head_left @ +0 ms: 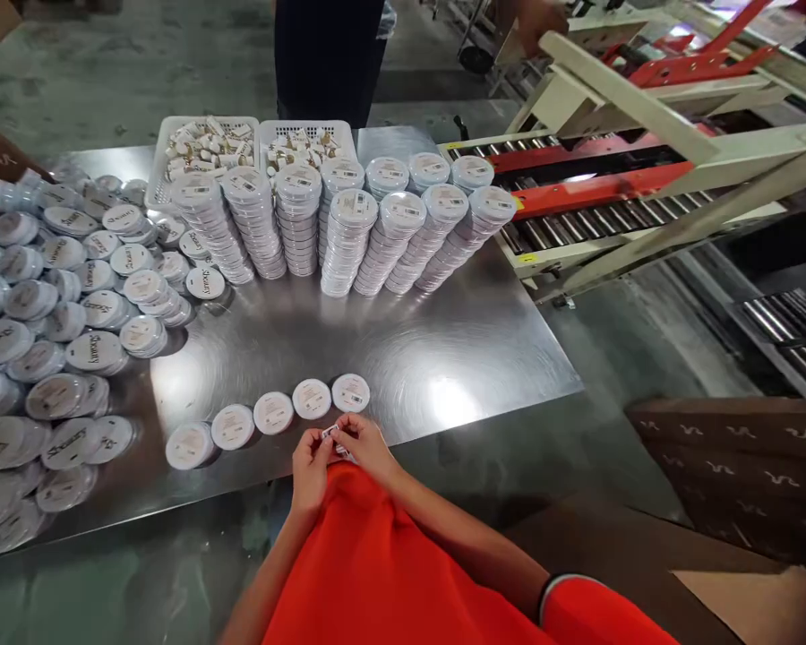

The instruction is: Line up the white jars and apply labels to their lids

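My left hand (311,466) and my right hand (364,444) meet at the near edge of a steel table (416,358). Both pinch a small white label strip (334,436) between their fingertips. Just beyond them lies a curved row of several round white tins (273,412), lids down with small labels on their bases. The nearest tin (350,392) sits a little above my right hand. An orange garment covers my lap below the hands.
Tall leaning stacks of tins (347,235) stand at the back, with two white baskets (201,148) of small parts behind. A loose heap of tins (47,340) fills the left side. A roller conveyor (578,179) runs right. Another person (329,54) stands beyond the table. Cardboard (745,466) lies lower right.
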`<action>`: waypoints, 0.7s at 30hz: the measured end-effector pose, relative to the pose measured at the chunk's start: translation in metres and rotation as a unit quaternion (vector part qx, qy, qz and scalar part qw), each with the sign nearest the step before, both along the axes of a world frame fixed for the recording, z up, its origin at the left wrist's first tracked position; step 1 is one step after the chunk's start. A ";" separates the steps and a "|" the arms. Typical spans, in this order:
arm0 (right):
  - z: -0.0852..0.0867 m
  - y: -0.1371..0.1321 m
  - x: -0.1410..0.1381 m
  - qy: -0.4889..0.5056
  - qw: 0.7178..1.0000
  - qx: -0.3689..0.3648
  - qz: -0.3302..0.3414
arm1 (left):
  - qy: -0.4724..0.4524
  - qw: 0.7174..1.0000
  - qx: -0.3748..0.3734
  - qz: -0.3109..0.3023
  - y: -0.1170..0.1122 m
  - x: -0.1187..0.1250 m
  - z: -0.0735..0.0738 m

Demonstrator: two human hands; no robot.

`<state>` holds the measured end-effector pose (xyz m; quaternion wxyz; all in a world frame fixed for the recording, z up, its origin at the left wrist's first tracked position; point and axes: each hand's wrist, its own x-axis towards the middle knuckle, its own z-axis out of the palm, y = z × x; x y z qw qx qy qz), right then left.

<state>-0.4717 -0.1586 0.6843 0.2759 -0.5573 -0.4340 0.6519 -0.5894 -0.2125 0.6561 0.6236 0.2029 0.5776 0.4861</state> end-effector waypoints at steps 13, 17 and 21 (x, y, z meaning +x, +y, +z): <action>-0.010 0.001 -0.014 0.015 0.999 -0.027 0.041 | 0.184 0.983 0.009 0.010 -0.001 -0.016 0.004; -0.016 0.007 -0.014 -0.022 0.999 -0.020 0.046 | 0.224 0.974 0.016 0.005 0.001 -0.017 0.000; -0.023 0.011 -0.014 -0.032 0.998 -0.016 0.056 | 0.233 0.972 0.014 0.012 0.002 -0.015 -0.006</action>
